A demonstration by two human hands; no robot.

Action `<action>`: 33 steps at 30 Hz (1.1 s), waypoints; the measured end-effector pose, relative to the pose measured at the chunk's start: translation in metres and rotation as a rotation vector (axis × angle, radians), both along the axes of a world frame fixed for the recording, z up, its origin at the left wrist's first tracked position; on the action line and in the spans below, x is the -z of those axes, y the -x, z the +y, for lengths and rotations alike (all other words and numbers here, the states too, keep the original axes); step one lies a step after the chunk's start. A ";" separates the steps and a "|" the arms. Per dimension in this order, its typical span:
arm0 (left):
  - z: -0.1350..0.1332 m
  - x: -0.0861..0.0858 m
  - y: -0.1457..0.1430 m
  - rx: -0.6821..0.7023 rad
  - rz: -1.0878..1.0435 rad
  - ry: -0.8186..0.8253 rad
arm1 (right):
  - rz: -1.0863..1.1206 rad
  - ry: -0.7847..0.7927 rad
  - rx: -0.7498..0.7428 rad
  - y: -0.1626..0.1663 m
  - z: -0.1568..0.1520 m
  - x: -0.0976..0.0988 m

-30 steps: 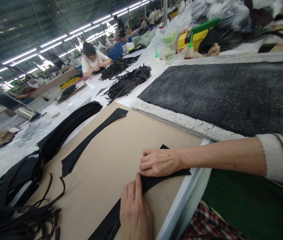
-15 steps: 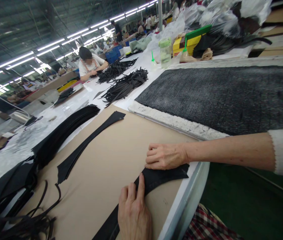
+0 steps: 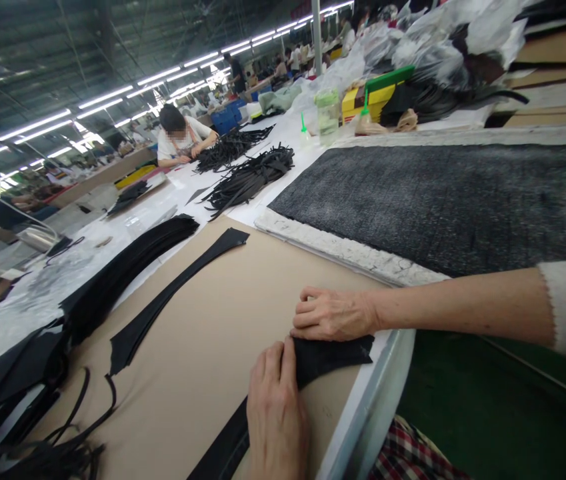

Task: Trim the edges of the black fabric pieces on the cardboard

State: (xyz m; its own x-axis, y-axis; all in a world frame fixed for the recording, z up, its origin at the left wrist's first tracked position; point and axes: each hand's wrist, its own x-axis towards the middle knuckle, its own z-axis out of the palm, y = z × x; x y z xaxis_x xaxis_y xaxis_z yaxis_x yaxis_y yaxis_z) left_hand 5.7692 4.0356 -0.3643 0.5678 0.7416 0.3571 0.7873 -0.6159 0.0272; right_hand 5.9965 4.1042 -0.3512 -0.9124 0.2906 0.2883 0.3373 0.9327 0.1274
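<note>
A long, curved black strip of leather-like material [image 3: 330, 357] lies on the tan board [image 3: 203, 327] in front of me, its wide end near the table edge. My right hand [image 3: 333, 313] is closed at the strip's upper edge, with fingers curled and fingertips down on it. Just below, my left hand [image 3: 277, 407] lies over the middle of the strip, its fingers stretched forward and pressing it flat. The two hands nearly touch. A similar curved black piece [image 3: 177, 290] rests farther left on the board.
A stack of curved black pieces [image 3: 133, 263] and loose thin strips [image 3: 83, 413] are at the left. A dark textured mat [image 3: 427, 200] on a white slab is at the right. Bundled black strips [image 3: 250, 180], a green-lidded jar [image 3: 327, 113] and a co-worker [image 3: 183, 137] are beyond.
My left hand has slid slightly forward and right along the strip, closer to my right hand, its fingers now together. The right hand stays at nearly the same spot.
</note>
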 end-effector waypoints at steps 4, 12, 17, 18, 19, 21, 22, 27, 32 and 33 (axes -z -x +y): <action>0.000 0.005 -0.016 -0.044 -0.039 0.055 | 0.030 0.053 0.006 -0.002 0.001 0.000; 0.004 0.009 -0.017 -0.074 -0.064 0.080 | 0.160 0.184 0.140 -0.017 0.011 -0.006; 0.008 0.012 -0.016 -0.069 -0.047 0.057 | 0.105 0.157 0.088 -0.026 0.017 -0.006; 0.008 0.013 -0.016 -0.073 -0.041 0.060 | 0.099 0.153 0.086 -0.027 0.018 -0.005; 0.008 0.013 -0.016 -0.065 -0.034 0.065 | 0.092 0.151 0.086 -0.028 0.018 -0.005; 0.009 0.013 -0.016 -0.056 -0.023 0.069 | 0.085 0.153 0.092 -0.028 0.017 -0.004; 0.009 0.012 -0.016 -0.062 -0.021 0.066 | 0.085 0.156 0.098 -0.028 0.017 -0.004; 0.010 0.012 -0.015 -0.056 -0.037 0.057 | 0.095 0.216 0.170 -0.025 0.011 -0.012; 0.008 0.014 -0.018 -0.088 -0.128 0.101 | 0.085 0.252 0.201 -0.025 0.009 -0.014; 0.008 0.014 -0.019 -0.105 -0.162 0.109 | 0.086 0.264 0.209 -0.025 0.010 -0.014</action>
